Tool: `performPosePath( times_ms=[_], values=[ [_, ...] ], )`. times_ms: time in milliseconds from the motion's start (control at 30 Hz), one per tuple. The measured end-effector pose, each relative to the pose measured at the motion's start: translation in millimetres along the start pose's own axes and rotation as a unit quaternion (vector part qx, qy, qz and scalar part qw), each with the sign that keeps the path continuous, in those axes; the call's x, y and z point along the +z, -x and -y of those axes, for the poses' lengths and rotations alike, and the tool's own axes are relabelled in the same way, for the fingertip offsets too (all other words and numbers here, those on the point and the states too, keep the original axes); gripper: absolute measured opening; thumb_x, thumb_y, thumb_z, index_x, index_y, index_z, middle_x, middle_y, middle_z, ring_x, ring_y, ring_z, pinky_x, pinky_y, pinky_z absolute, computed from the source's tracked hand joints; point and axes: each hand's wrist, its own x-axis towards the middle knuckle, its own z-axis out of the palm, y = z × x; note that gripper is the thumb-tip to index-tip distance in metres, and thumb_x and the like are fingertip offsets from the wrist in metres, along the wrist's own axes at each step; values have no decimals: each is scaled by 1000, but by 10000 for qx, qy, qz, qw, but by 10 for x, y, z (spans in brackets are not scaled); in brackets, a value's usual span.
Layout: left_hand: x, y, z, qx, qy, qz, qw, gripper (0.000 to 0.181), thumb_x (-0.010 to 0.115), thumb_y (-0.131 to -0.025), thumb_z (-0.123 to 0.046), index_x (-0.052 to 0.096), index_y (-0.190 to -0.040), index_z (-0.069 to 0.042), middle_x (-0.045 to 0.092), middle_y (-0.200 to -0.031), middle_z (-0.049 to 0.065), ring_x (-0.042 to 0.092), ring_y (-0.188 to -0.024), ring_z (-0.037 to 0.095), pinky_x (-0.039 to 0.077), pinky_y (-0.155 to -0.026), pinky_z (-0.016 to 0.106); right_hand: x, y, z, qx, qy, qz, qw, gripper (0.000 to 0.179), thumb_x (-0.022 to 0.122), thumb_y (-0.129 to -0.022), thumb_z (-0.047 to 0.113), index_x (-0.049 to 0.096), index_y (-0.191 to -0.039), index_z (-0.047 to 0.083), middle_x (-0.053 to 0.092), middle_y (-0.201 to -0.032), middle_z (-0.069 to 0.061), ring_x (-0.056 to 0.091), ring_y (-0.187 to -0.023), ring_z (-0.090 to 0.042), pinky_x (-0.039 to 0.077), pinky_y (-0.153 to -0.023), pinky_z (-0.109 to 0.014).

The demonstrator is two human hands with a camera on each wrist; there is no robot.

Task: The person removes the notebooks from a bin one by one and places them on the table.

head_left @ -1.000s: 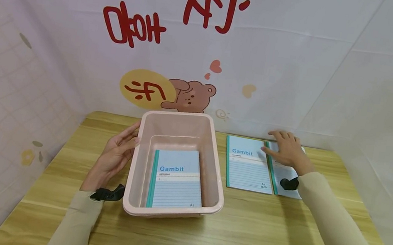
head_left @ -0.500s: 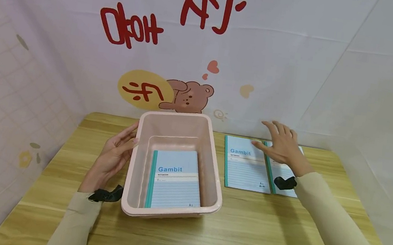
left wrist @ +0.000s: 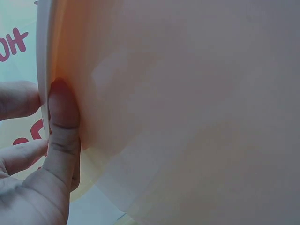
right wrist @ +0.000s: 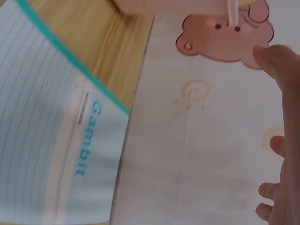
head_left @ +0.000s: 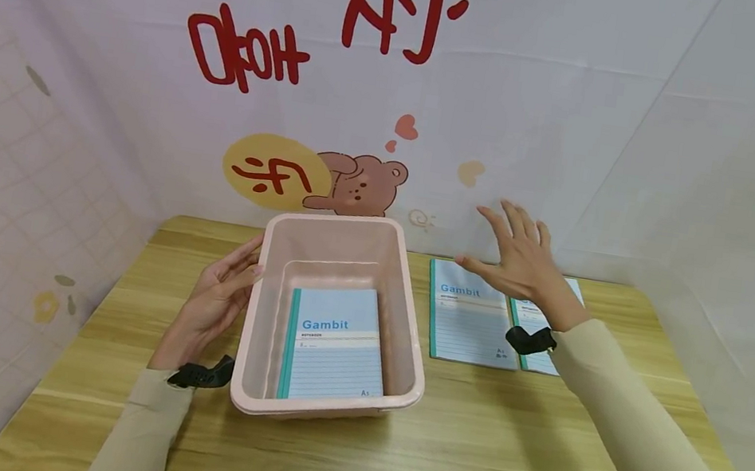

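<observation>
My left hand (head_left: 207, 312) holds the left rim of a pale pink plastic basin (head_left: 413, 329). In the left wrist view the thumb (left wrist: 64, 105) lies against the basin's wall, with fingers across the rim from it. A blue-and-white Gambit notebook (head_left: 334, 362) with a green spine lies face up inside. Right of the basin, two matching notebooks lie side by side, a left one (head_left: 472, 337) and a right one (head_left: 539, 360). Above them hovers my right hand (head_left: 525, 266), fingers spread and holding nothing; it partly hides the right notebook.
The wooden table (head_left: 316, 468) ends at the back against a white printed cloth (head_left: 550, 91) with red lettering and a bear. More pale cloth hangs along the left and right sides.
My right hand has lifted away from the right notebook and moved up and to the left. The left hand keeps its hold on the basin. The view has shifted slightly.
</observation>
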Motion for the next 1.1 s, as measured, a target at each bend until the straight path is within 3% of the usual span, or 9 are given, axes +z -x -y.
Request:
performPosePath(
  times_ms=[333,700,1100],
  values=[
    [-10,19,24,30,80,10,10000,69,56,-102,4,21,-162,1,57,-126,7,67,-105,10,60,-88,21,-111,-127,420,-218,-22,-13,9998,99,58,-86,78,18,-164,34,7,-173,-12,3,-160,-38,0,-122,-73],
    [-11,-57,6,148,179,170,9996,68,54,-103,4,22,-162,2,57,-128,8,66,-106,11,60,-90,21,-260,-273,905,-374,-111,-133,9992,101,56,-84,81,14,-164,36,3,-174,-9,1,-160,-39,-3,-122,-73],
    [-5,-27,22,104,186,77,9997,69,56,-102,4,22,-162,1,56,-127,8,66,-107,11,60,-89,21,-102,-402,1434,-561,42,-93,9984,109,57,-81,83,10,-164,32,5,-173,-10,3,-159,-40,-1,-122,-73]
  ],
)
